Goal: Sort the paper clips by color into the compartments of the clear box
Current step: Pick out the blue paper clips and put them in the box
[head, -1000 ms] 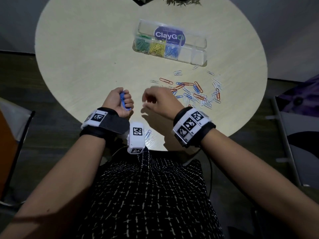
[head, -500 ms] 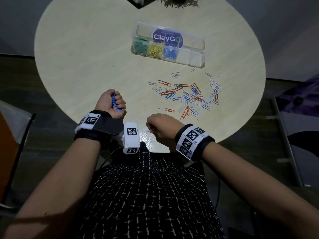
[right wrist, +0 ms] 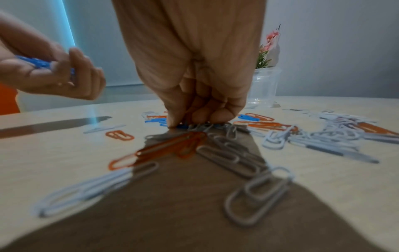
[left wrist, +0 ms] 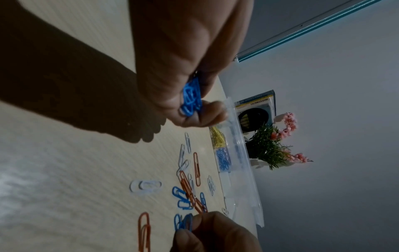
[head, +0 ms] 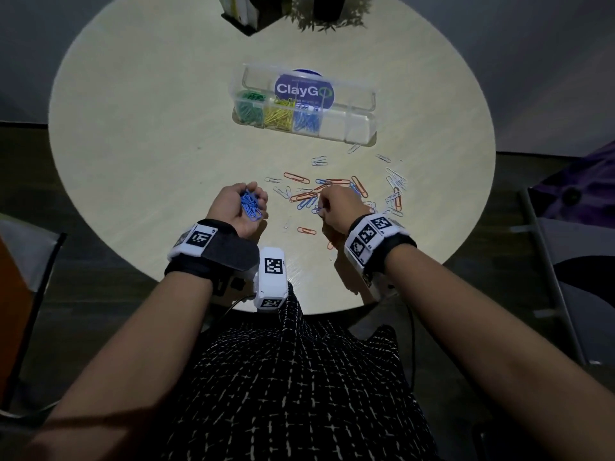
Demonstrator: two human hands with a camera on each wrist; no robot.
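My left hand [head: 248, 202] is cupped palm up over the table, holding a small bunch of blue paper clips [head: 250, 206]; the same blue paper clips [left wrist: 192, 100] show in the left wrist view. My right hand [head: 321, 207] reaches down into the loose pile of orange, blue and white clips [head: 352, 194] and pinches a blue clip [left wrist: 187, 223] at the table surface. The clear box [head: 361, 128] stands farther back with its lid open. It holds green clips [head: 249, 109], yellow clips [head: 279, 116] and blue clips [head: 306, 120] in its three left compartments.
A lone orange clip [head: 307, 231] and a white clip [head: 288, 222] lie near the table's front edge. A potted plant [left wrist: 272, 148] and a black holder [head: 246, 15] stand at the far edge. Chairs flank the round table [head: 133, 128].
My right hand moved forward from the table's front edge into the clip pile. My left hand turned palm up and shifted slightly right, showing the blue clips it holds.
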